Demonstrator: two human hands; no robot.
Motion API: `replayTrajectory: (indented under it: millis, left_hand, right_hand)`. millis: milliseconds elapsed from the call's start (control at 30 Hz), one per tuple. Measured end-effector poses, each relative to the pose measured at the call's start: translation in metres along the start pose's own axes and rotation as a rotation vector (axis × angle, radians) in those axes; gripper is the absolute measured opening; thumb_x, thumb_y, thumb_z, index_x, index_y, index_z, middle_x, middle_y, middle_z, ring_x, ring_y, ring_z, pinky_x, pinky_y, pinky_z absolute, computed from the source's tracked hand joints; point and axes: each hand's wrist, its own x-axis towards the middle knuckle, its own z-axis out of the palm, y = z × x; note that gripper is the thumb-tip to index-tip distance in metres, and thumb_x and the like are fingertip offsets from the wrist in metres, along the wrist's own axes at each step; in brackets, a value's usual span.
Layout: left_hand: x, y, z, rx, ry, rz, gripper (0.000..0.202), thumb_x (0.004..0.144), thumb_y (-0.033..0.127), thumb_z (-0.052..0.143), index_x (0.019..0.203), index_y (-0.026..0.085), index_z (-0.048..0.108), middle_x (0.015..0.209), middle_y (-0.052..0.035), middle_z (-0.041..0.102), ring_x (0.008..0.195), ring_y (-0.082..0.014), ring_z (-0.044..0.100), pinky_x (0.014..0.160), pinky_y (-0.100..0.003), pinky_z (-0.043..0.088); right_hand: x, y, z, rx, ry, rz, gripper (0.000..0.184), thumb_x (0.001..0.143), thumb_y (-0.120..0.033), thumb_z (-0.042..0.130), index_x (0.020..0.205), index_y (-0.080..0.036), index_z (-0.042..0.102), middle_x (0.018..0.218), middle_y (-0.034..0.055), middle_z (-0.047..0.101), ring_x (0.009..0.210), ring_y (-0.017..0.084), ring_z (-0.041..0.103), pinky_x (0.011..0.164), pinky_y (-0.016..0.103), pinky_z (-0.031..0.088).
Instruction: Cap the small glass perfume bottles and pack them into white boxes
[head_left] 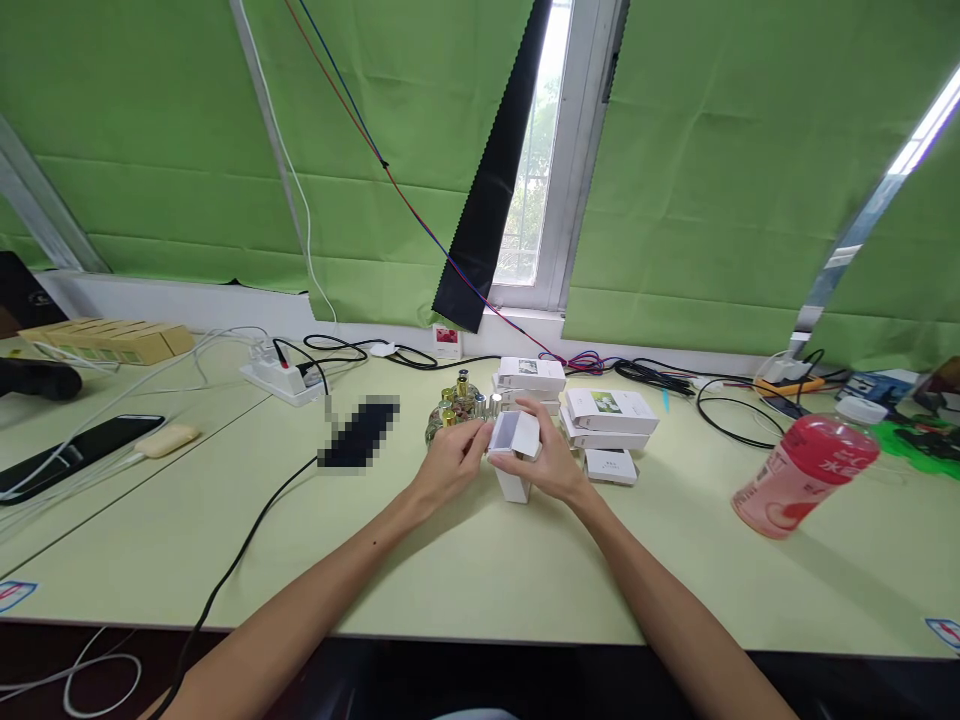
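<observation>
Both my hands meet over the middle of the pale green table. My right hand wraps round a small white box whose top flap is open, held upright just above the table. My left hand pinches at the box's open flap from the left. Just behind my left hand stands a cluster of small glass bottles with gold caps. Stacks of flat white boxes lie behind and to the right of my right hand.
A pink drink bottle stands at the right. A white power strip with cables, a black phone and a yellow carton are on the left. A black cable runs to the front edge. Tangled cables lie along the back wall.
</observation>
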Motion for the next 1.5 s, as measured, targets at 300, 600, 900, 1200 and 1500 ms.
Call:
replayTrajectory:
  millis: [300,600,900,1200,1500]
  left_hand:
    - [0.005,0.005,-0.019,0.055,0.295,-0.085,0.039,0.100,0.041,0.047,0.068,0.020,0.052,0.059,0.0021,0.051,0.052,-0.0105,0.044,0.055,-0.026,0.036]
    - [0.010,-0.005,-0.025,0.331,0.288,-0.121,0.020,0.096,0.032,0.052,0.085,0.019,0.062,0.089,-0.0014,0.064,0.053,-0.0091,0.050,0.063,-0.028,0.042]
    - [0.012,-0.013,-0.030,0.310,0.119,-0.214,0.018,0.092,0.035,0.058,0.088,0.020,0.067,0.094,-0.0014,0.063,0.056,-0.0107,0.055,0.069,-0.030,0.045]
    - [0.012,-0.017,-0.031,0.331,0.059,-0.209,0.015,0.088,0.034,0.060,0.088,0.021,0.067,0.094,-0.0030,0.066,0.059,-0.0136,0.058,0.072,-0.032,0.046]
    - [0.011,-0.018,-0.032,0.356,-0.099,-0.146,0.017,0.085,0.037,0.067,0.091,0.021,0.067,0.093,-0.0047,0.071,0.067,-0.0184,0.061,0.065,-0.030,0.042]
  right_hand:
    - [-0.001,-0.001,0.002,-0.012,-0.020,0.008,0.079,0.070,-0.047,0.085,0.135,-0.022,0.047,0.125,0.0105,0.065,0.111,0.028,0.063,0.096,0.042,0.052]
    - [0.000,-0.001,0.004,-0.021,-0.009,-0.009,0.074,0.070,-0.044,0.084,0.131,-0.022,0.049,0.127,0.0106,0.063,0.110,0.027,0.063,0.099,0.042,0.051]
    - [0.000,-0.001,0.003,-0.063,-0.018,0.008,0.072,0.071,-0.041,0.083,0.132,-0.023,0.049,0.123,0.0099,0.064,0.108,0.027,0.063,0.097,0.043,0.051]
    - [-0.001,0.008,0.006,-0.171,-0.091,-0.005,0.075,0.072,-0.042,0.083,0.135,-0.023,0.047,0.126,0.0097,0.061,0.110,0.029,0.060,0.096,0.044,0.049]
    - [-0.004,0.012,0.007,-0.207,-0.147,0.037,0.079,0.071,-0.044,0.083,0.138,-0.024,0.046,0.124,0.0092,0.061,0.103,0.027,0.062,0.087,0.042,0.052]
